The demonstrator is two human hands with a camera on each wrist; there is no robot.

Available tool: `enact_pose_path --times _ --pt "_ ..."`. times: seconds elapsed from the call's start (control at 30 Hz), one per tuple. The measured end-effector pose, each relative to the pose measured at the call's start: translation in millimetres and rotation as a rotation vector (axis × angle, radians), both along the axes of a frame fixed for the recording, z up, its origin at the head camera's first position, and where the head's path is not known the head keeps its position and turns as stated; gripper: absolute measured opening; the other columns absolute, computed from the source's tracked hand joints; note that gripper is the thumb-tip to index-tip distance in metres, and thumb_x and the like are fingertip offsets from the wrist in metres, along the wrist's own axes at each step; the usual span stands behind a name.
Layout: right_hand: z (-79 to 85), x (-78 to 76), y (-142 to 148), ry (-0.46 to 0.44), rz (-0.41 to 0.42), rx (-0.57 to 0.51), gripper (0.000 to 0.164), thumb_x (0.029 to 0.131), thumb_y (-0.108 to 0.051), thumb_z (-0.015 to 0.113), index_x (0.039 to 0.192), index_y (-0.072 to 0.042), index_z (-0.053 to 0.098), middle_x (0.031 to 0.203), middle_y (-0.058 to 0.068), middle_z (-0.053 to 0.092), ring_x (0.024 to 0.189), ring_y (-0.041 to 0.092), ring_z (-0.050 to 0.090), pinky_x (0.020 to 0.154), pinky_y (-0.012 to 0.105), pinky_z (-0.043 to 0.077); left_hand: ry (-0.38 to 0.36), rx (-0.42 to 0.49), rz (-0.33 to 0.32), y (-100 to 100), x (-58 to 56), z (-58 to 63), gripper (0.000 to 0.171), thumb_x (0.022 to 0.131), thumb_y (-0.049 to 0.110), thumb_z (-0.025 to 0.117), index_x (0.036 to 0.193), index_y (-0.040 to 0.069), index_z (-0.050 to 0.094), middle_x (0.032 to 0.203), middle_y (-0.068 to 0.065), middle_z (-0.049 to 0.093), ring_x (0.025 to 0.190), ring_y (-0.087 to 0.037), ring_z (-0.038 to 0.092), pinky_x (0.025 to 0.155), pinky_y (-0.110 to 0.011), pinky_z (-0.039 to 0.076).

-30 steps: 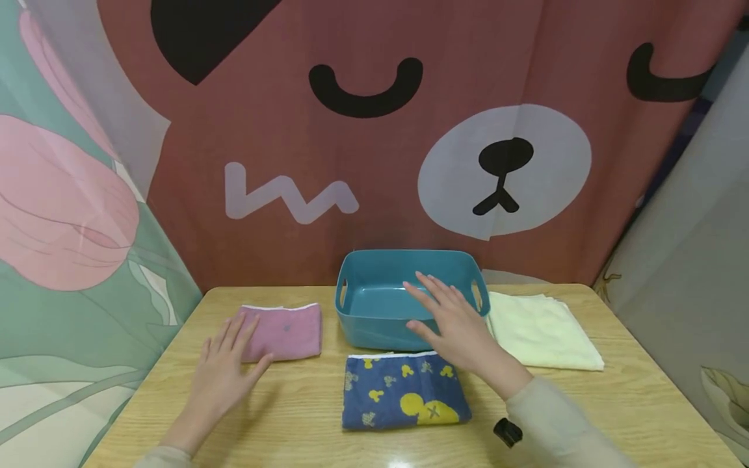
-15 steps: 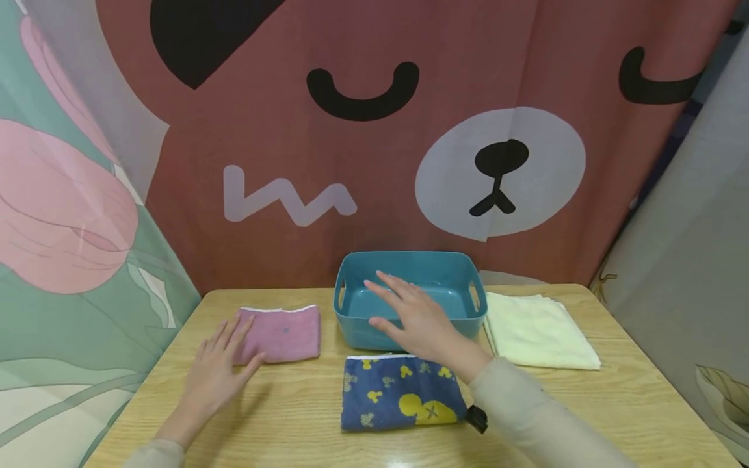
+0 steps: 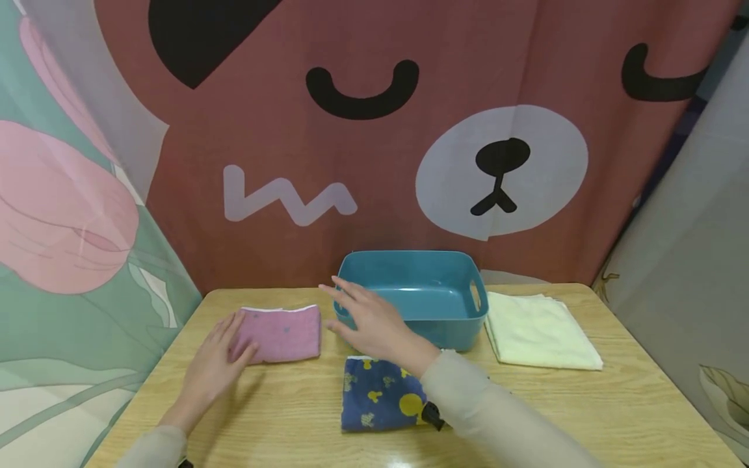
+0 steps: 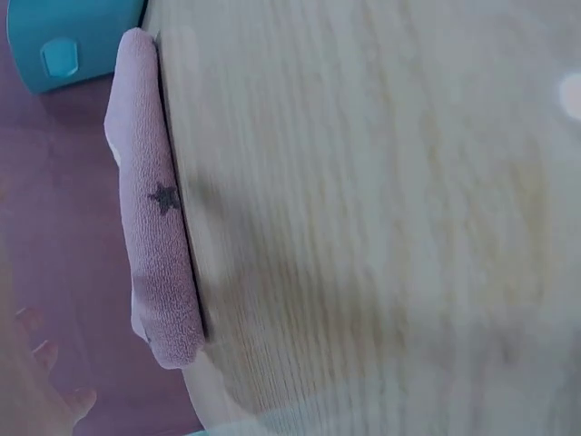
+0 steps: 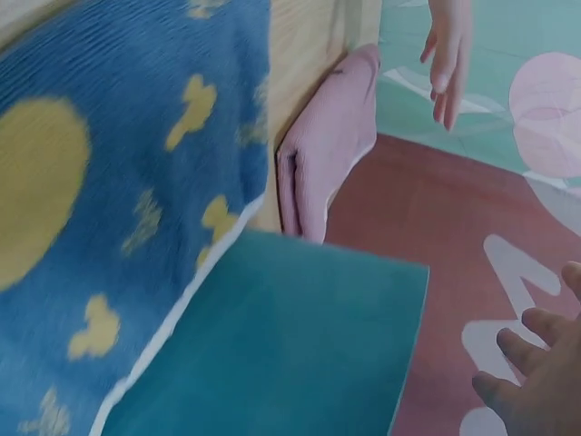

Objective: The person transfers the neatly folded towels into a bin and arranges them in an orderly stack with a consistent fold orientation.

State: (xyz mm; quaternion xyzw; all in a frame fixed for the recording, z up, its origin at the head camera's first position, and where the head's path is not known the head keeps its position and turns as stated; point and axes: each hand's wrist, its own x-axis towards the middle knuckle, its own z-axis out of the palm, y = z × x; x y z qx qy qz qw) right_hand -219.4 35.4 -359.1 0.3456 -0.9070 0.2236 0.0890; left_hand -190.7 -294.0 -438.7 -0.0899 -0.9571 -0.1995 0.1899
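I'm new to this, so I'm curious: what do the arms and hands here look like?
The person's left hand and right hand are bare, without gloves. Both arms wear plain, pale beige-grey sleeves. A small black object shows by the right sleeve, part of another by the left.

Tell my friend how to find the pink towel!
On the wooden table, find the blue-green box at the back. Left of it, near the left hand, lies the folded towel. It alone is pink, unlike the pale yellow towel and the patterned blue towel.
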Motion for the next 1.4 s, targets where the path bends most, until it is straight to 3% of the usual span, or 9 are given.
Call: enact_pose_path --times 0.17,0.33,0.5,0.67,1.07,1.23,1.4 --pt "-0.5 -1.7 -21 -0.017 0.012 -0.023 0.061 0.101 -0.055 0.045 0.156 -0.037 0.026 0.163 -0.006 0.021 0.145 0.025 0.029 0.111 0.052 0.033 -0.058 0.066 0.031 -2 -3.0 3.3 0.073 0.099 0.046 0.057 0.156 0.010 0.030 0.155 -0.027 0.029 0.139 -0.051 0.026 0.106 -0.068 0.025" --pt "0.0 -3.2 -35 -0.024 0.005 -0.060 0.061 0.100 -0.057 0.045 0.156 -0.037 0.029 0.162 -0.006 0.024 0.144 0.023 0.032 0.111 0.051 0.034 -0.079 0.076 0.042 -3 -7.7 4.4 0.071 0.100 0.046 0.054 0.155 0.008 0.030 0.155 -0.027 0.029 0.139 -0.051 0.026 0.105 -0.069 0.025" --pt "0.0 -5.0 -48 -0.056 -0.004 -0.088 0.060 0.100 -0.054 0.049 0.155 -0.038 0.031 0.161 -0.008 0.025 0.142 0.023 0.035 0.102 0.054 0.043 -0.092 0.072 0.043 -5 -13.5 3.3 0.069 0.101 0.043 0.054 0.156 0.010 0.029 0.155 -0.026 0.029 0.140 -0.050 0.026 0.106 -0.068 0.024" --pt "0.3 -5.3 -61 -0.106 0.004 -0.101 0.059 0.100 -0.058 0.044 0.154 -0.038 0.031 0.161 -0.009 0.025 0.142 0.024 0.037 0.095 0.054 0.048 -0.089 0.074 0.047 -9 -14.6 4.8 0.067 0.101 0.043 0.053 0.155 0.009 0.032 0.155 -0.026 0.031 0.139 -0.051 0.027 0.105 -0.068 0.025" --pt "-13.9 -5.2 -81 -0.186 -0.032 -0.136 0.056 0.101 -0.055 0.045 0.154 -0.037 0.033 0.160 -0.008 0.029 0.142 0.020 0.036 0.102 0.052 0.043 -0.101 0.147 0.024 -18 -21.5 -0.2 0.063 0.102 0.041 0.053 0.155 0.012 0.034 0.154 -0.026 0.032 0.137 -0.052 0.030 0.104 -0.068 0.025" --pt "-23.8 -7.0 -90 -0.208 -0.049 -0.151 0.056 0.102 -0.053 0.045 0.153 -0.034 0.036 0.158 -0.005 0.033 0.142 0.019 0.035 0.108 0.049 0.038 -0.150 0.186 0.032 -21 -23.9 -2.4 0.064 0.103 0.041 0.052 0.155 0.011 0.032 0.154 -0.027 0.032 0.138 -0.052 0.028 0.106 -0.067 0.024" --pt "-34.4 -9.0 -99 -0.232 -0.097 -0.152 0.054 0.102 -0.051 0.047 0.152 -0.034 0.039 0.156 -0.004 0.037 0.142 0.022 0.036 0.110 0.049 0.036 -0.271 0.262 0.089 -25 -25.9 -5.6 0.069 0.103 0.046 0.046 0.156 0.007 0.026 0.154 -0.031 0.028 0.139 -0.053 0.024 0.109 -0.066 0.022"
